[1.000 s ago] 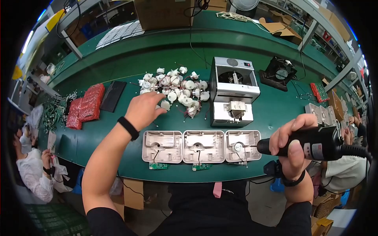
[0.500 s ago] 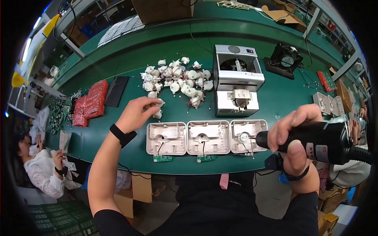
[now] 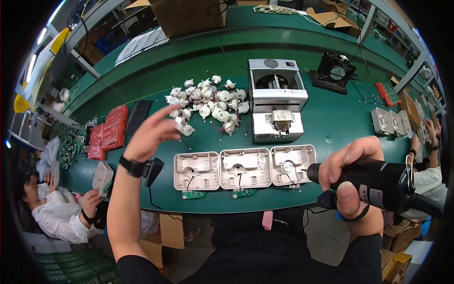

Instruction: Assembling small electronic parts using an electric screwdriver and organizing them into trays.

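Observation:
My right hand (image 3: 352, 165) grips a black electric screwdriver (image 3: 373, 182) lying level, its tip pointing left at the rightmost white housing (image 3: 309, 154). In that housing sits a round white motor (image 3: 287, 166). Two more open white housings, a middle one (image 3: 246, 182) and a left one (image 3: 196, 184), stand beside it, each with a black wire leading to a green circuit board (image 3: 194, 194) at its near edge. My left hand (image 3: 150, 134) is raised with fingers apart, holding nothing I can see, left of a heap of small white motors (image 3: 220, 113).
A grey and black machine (image 3: 276, 102) stands behind the housings, a black fan (image 3: 336, 71) to its right. Red bubble-wrapped packs (image 3: 115, 125) and loose circuit boards (image 3: 73, 146) lie at left. Co-workers sit on both sides; the left one holds a white housing (image 3: 102, 175).
My left hand has drawn back to the left from the near edge of the motor heap, its fingers spreading. The screwdriver stays at the right housing. The left co-worker's housing has shifted toward me.

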`<state>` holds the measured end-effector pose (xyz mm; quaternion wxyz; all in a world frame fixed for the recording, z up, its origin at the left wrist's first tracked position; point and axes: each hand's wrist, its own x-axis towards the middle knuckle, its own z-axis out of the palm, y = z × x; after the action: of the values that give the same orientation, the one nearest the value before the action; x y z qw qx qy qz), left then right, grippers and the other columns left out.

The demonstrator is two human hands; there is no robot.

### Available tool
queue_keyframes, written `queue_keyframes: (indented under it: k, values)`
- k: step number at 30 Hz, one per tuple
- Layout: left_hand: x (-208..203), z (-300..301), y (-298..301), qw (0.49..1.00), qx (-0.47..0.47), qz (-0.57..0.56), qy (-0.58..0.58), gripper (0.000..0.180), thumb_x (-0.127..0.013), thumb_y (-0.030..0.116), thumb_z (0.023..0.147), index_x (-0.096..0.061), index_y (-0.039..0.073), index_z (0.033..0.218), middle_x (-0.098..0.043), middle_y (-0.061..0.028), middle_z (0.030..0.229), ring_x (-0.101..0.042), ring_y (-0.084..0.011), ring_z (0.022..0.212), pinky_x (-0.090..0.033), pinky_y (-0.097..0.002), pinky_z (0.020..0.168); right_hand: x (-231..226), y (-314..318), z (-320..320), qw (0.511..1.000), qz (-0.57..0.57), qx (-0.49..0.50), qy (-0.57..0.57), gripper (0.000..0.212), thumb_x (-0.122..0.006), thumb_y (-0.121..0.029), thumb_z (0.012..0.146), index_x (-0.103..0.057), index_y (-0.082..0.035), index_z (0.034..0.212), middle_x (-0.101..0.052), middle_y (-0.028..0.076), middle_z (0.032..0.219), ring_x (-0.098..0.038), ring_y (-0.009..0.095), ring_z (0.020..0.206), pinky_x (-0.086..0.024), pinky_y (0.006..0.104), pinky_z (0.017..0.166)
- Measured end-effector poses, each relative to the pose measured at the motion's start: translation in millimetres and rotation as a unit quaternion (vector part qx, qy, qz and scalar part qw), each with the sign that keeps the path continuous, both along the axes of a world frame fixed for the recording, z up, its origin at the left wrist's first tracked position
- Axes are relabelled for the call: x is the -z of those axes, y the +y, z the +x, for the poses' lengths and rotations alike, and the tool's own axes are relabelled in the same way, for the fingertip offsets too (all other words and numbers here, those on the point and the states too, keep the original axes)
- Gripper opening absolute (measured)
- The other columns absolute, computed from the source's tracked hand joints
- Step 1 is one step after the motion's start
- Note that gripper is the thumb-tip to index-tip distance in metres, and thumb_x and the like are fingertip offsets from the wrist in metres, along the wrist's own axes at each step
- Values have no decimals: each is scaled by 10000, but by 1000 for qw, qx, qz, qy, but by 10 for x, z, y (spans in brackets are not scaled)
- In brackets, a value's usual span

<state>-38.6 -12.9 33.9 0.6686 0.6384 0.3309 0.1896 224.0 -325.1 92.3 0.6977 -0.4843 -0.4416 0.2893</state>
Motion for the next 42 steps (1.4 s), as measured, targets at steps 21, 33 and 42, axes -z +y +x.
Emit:
queue_keyframes:
  k: [21, 33, 42]
  values:
    - [213, 427, -1455, 972, 88, 195, 97, 501, -729, 80, 854, -576, 74, 1331, -722, -61, 1077, -659, -123, 1006, -508, -304, 920, 236, -42, 137, 993, 52, -105, 31, 522, -783, -8, 778, -408, -61, 1137, -601, 95, 885, -566, 117, 763, -493, 265, 707]
    - [516, 619, -1470, 825, 93, 547, 106, 652, -767, 60, 760, -542, 110, 1370, -671, -98, 939, -630, -327, 853, -531, -391, 817, 168, -72, 143, 990, 33, -139, 1, 520, -777, 25, 792, -403, -62, 1142, -601, 96, 913, -569, 120, 773, -488, 256, 720]
    - [493, 662, -1471, 860, 69, 483, 150, 758, -731, 11, 754, -447, 106, 1450, -620, -118, 982, -623, -325, 875, -482, -450, 908, 129, 353, -361, 994, -29, -28, 106, 625, -871, -405, 762, -396, -127, 1058, -526, 52, 743, -546, 188, 615, -473, 322, 563]
